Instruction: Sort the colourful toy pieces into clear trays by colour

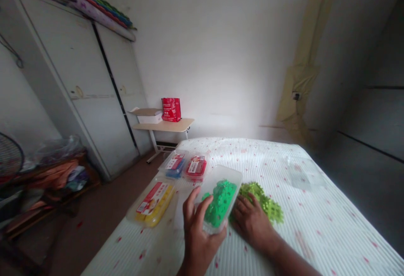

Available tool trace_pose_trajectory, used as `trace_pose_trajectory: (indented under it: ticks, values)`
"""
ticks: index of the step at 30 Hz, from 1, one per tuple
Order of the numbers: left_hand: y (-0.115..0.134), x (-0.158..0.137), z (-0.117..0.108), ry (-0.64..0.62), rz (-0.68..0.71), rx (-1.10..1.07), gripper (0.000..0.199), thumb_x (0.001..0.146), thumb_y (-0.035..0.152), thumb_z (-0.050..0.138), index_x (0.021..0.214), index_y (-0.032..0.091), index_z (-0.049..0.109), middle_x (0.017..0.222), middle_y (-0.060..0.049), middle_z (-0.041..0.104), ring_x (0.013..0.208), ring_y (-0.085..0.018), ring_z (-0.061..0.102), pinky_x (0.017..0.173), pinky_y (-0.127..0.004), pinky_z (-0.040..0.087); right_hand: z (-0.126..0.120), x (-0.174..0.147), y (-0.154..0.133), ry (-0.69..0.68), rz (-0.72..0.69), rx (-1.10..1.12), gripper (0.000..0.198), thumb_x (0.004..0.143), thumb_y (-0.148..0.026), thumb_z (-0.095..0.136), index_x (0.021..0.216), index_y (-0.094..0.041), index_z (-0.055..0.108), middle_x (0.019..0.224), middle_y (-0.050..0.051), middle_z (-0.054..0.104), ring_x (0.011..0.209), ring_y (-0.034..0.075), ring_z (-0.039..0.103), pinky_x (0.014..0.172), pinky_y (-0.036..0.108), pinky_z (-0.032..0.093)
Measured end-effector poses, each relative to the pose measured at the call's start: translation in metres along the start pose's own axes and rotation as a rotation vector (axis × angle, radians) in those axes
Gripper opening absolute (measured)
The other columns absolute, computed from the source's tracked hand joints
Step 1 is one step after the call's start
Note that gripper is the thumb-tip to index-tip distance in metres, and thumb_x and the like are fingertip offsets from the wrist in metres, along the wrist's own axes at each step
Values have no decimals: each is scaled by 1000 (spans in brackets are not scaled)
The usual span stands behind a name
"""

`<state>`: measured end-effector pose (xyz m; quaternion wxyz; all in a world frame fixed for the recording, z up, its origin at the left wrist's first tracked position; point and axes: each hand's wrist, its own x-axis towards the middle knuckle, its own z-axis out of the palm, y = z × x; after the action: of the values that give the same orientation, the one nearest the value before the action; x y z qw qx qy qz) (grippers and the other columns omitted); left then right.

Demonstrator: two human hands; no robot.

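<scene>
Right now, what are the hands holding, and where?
The left hand holds the clear tub of green pieces by its near end. The right hand touches lime-green pieces; any grip is unclear.

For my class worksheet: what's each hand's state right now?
Left hand: holding the plastic tub of green pieces.
Right hand: on the lime-green pieces; grip can't be told.

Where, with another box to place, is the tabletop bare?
Behind the lime-green pieces, left of the clear container; also right of the right forearm. Crowded: around the left hand, by the yellow box, blue box and red box.
</scene>
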<state>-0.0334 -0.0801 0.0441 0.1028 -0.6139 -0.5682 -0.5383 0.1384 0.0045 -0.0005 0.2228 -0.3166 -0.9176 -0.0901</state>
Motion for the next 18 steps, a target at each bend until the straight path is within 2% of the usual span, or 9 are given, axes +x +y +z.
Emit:
trace_pose_trajectory:
  ticks: [3, 6, 9, 11, 13, 15, 18]
  values:
    - [5, 7, 13, -28, -19, -9, 46, 62, 18, 67, 108, 20, 56, 135, -13, 36, 120, -32, 43, 94, -48, 44, -12, 13, 8, -48, 48, 64, 31, 83, -37, 53, 112, -28, 59, 116, 4, 61, 117, 26, 45, 105, 54, 15]
    - [8, 16, 20, -35, -50, -28, 51, 60, 16, 68, 109, 20, 56, 137, -12, 33, 125, -34, 38, 98, -49, 40, -23, 12, 21, -3, 122, 97, 24, 82, -30, 54, 104, -25, 62, 113, 5, 62, 115, 25, 47, 105, 54, 20]
    - [9, 20, 25, -65, -104, -80, 59, 57, 13, 68, 114, 20, 52, 138, -12, 30, 123, -33, 40, 99, -48, 40, -30, 0, 41, 196, 223, 109, 20, 86, -25, 47, 98, -19, 63, 107, 10, 64, 103, 23, 56, 96, 48, 38]
    - [9, 18, 28, -105, -133, -125, 65, 55, 12, 67, 117, 21, 50, 140, -12, 26, 119, -32, 44, 97, -46, 42, -35, -8, 54, 349, 274, 114, 25, 88, -24, 44, 107, -16, 59, 110, 13, 63, 101, 23, 58, 88, 43, 47]
    - [11, 16, 30, -146, -145, -173, 70, 54, 10, 67, 120, 22, 47, 142, -12, 22, 115, -30, 48, 95, -45, 44, -42, -12, 61, 394, 248, 135, 32, 89, -24, 44, 118, -17, 54, 121, 14, 57, 109, 22, 55, 87, 39, 49]
    - [11, 15, 32, -182, -142, -215, 73, 53, 10, 67, 121, 22, 46, 144, -12, 18, 113, -29, 50, 95, -44, 44, -48, -11, 61, 356, 152, 167, 31, 89, -22, 45, 118, -20, 55, 123, 12, 57, 111, 21, 55, 86, 36, 51]
    - [6, 20, 34, -162, -162, -259, 76, 56, 13, 68, 126, 23, 42, 146, -12, 16, 122, -32, 41, 99, -46, 39, -56, -5, 54, 338, 59, 209, 23, 89, -20, 45, 104, -20, 63, 100, 10, 67, 91, 19, 62, 75, 32, 54]
